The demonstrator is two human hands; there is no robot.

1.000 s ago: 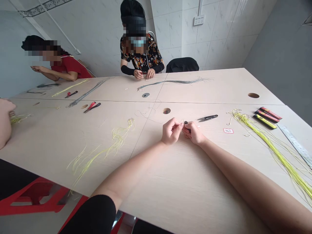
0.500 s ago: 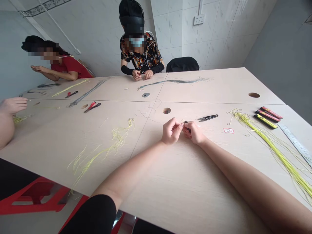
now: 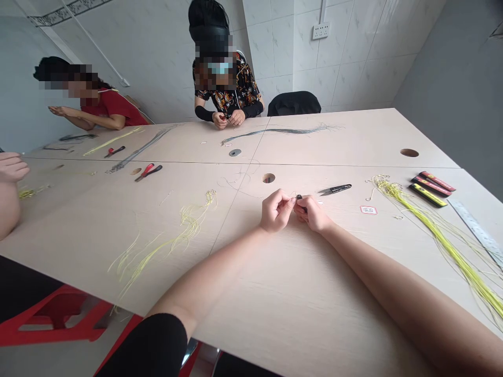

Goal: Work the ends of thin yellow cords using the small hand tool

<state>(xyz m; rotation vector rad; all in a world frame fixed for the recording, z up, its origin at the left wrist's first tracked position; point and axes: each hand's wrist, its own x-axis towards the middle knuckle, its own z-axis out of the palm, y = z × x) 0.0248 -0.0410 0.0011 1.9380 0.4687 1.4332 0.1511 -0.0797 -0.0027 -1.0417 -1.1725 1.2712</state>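
Observation:
Close together over the table, my left hand (image 3: 275, 210) and my right hand (image 3: 313, 213) meet at the fingertips. The left thumb and forefinger pinch something too fine to make out, perhaps a thread end. A small dark tool (image 3: 299, 199) is gripped in my right fingers; only its black tip shows, so its kind stays hidden. Just beyond the right hand lies a pair of black thread snips (image 3: 336, 190). To the right rests a bundle of yellow cords (image 3: 428, 225) with looped ends, and to the left a looser bunch of yellow cords (image 3: 184, 230).
Three narrow packets (image 3: 430, 191) and a metal ruler (image 3: 477, 230) lie at the right. A small label (image 3: 368, 210) is nearer. Red-handled cutters (image 3: 148, 173) and grey cord bundles (image 3: 275, 132) lie farther off. Table holes include one (image 3: 269, 178) ahead. Co-workers sit opposite; another's hand (image 3: 13, 167) is at left.
My hands stay almost in place, fingertips together. At the left edge, the co-worker's hand has shifted left. The person opposite has moved their head and hands slightly.

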